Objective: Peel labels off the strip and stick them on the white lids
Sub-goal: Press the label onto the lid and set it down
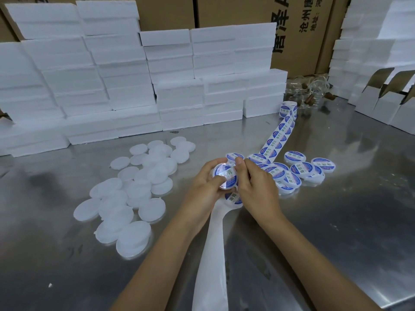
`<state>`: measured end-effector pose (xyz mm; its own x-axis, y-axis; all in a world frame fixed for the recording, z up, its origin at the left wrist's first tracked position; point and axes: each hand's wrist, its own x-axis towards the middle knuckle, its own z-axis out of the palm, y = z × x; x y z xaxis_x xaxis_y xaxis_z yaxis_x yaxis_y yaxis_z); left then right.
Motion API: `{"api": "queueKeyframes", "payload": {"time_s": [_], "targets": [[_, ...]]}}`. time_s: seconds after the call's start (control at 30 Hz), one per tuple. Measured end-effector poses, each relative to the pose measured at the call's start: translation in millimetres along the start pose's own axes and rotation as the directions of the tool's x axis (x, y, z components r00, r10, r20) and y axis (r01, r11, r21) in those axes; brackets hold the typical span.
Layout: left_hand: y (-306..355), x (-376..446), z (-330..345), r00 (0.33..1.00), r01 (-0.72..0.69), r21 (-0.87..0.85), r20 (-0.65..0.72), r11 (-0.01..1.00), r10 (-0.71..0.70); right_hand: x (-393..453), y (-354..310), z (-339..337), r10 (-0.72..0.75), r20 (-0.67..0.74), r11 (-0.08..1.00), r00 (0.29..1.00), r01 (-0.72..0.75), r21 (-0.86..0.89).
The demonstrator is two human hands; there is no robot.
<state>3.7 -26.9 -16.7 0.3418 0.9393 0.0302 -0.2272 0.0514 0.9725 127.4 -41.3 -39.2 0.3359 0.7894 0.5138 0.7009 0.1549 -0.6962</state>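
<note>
Lid (221, 176) gripped by left hand (206, 182); right hand (256, 185) seemingly pinches its blue label (231, 179).

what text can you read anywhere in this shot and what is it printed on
"唐泽" in large black characters, turned sideways, on the cardboard box behind the foam blocks.
"沧州唐" and "地址:" in smaller print on that same box; the rest is cut off.
Blue round labels on the strip and lids: characters too small and blurred to read.

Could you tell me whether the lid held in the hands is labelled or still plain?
Labelled: a blue-and-white label covers the top of the lid, gripped by the left hand, with the right hand pressing its edge.
</note>
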Motion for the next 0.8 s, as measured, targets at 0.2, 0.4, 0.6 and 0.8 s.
{"api": "queueKeyframes", "payload": {"time_s": [0.2,0.4,0.6,0.8], "targets": [[-1,2,-4,0.961,-0.188,0.19,-0.167,0.964,0.22,-9,-3,-3,-0.034,0.126,0.995,0.992,0.045,-0.089],[-1,0,3,0.991,-0.112,-0.029,-0.078,0.993,0.109,-11,-10,-2,-0.073,0.096,0.994,0.993,0.081,-0.074],[-4,4,-1,0.992,-0.074,0.055,0.104,0.996,0.068,-6,-4,-5,-0.028,0.001,1.0,1.0,0.028,0.007],[1,-1,-5,0.978,-0.211,0.244,0.051,0.947,0.204,-5,1,-8,-0.036,0.017,0.999,0.999,0.036,-0.024]]}}
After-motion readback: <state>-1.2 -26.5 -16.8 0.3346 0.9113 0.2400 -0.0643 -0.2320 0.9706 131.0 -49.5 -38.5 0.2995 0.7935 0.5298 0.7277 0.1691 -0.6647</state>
